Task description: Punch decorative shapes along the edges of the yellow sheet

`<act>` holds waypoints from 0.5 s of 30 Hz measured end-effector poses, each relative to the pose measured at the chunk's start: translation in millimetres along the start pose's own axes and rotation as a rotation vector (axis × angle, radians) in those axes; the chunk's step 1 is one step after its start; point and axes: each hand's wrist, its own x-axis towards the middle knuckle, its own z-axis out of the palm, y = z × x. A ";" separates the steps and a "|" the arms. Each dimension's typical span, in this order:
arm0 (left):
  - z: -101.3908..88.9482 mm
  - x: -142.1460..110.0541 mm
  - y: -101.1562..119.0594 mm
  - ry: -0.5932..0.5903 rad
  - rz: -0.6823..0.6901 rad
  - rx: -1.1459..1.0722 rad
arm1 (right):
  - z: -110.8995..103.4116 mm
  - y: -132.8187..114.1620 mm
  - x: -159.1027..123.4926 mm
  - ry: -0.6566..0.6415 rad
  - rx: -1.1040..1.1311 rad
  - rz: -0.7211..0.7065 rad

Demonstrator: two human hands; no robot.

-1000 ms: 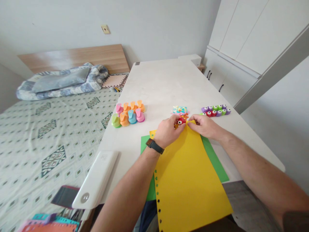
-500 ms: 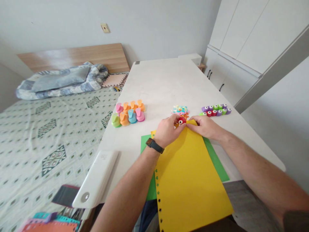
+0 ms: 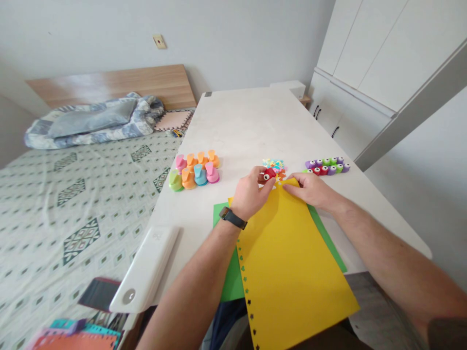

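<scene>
My left hand (image 3: pixel 251 190), with a dark band on the wrist, grips a small red paper punch (image 3: pixel 269 174) just beyond the far edge of a yellow sheet (image 3: pixel 292 257). Fingers and thumb of my right hand (image 3: pixel 306 188) pinch that sheet's far edge near its right corner. Small punched shapes run down the sheet's left side. A green sheet (image 3: pixel 231 284) lies partly hidden beneath the yellow one. Just past my hands is a pile of tiny coloured paper cut-outs (image 3: pixel 274 165).
Larger colourful punches (image 3: pixel 197 177) stand in two rows at the left; small punches (image 3: pixel 324 169) are lined up at the right. A long white device (image 3: pixel 146 270) lies at the table's left edge, beside the bed (image 3: pixel 91 204). Punched coloured sheets (image 3: pixel 80 338) sit at lower left.
My left hand has moved the red punch slightly left and away, off the yellow sheet's far edge. The sheet's near end has shifted a little right, still held by my right hand.
</scene>
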 end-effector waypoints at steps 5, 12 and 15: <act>1.0 -0.6 -1.9 -0.050 0.017 0.019 | 0.6 -4.6 -1.1 -0.011 -0.004 -0.001; 3.0 -1.3 -3.3 -0.075 0.053 0.055 | 0.8 -8.4 -2.2 -0.025 0.002 -0.001; 3.9 -0.9 -4.0 -0.083 0.057 0.067 | 0.9 -7.7 -2.4 -0.021 -0.005 -0.008</act>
